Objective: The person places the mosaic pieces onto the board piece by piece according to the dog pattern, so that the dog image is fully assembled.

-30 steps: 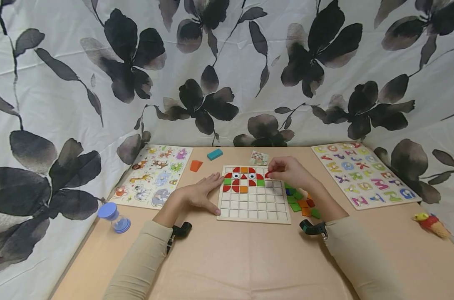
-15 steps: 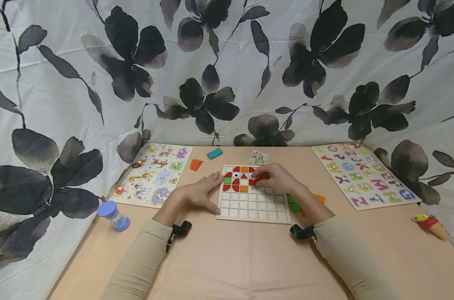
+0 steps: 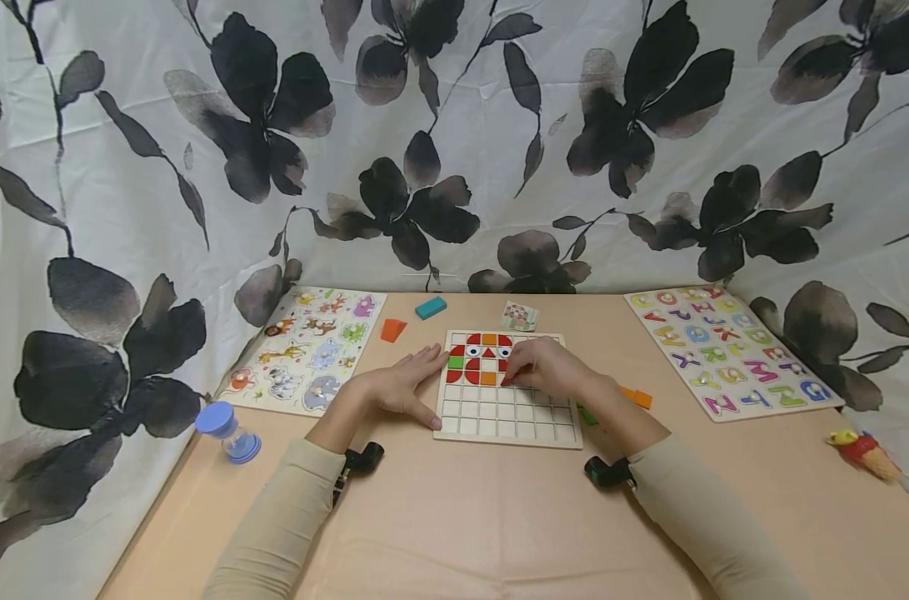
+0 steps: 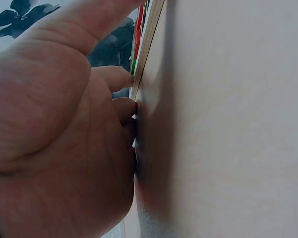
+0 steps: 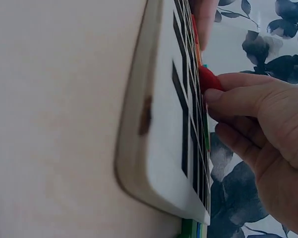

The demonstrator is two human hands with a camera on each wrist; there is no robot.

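A white square grid board [image 3: 499, 414] lies on the table, its upper left cells filled with red, orange, green and eye-patterned tiles [image 3: 488, 352]. My left hand [image 3: 394, 390] rests beside the board, fingers and thumb spread along its left edge. In the left wrist view its fingertips [image 4: 126, 79] are right at the board's side. Over the board, my right hand [image 3: 550, 368] pinches a red tile [image 5: 208, 79] between thumb and forefinger, close to the grid below the right eye tile. That hand covers the board's upper right cells.
Orange [image 3: 638, 397] and green tiles lie right of the board, partly behind my right forearm. A small picture card [image 3: 519, 317] and a blue block [image 3: 430, 307] lie behind it. Animal [image 3: 307, 350] and letter boards [image 3: 727, 350] flank it. A blue sand timer [image 3: 229, 433] stands left.
My right hand has carried the red tile from the board's upper right side leftward, then slightly down to the row under the eye tiles. My left hand has stayed in place.
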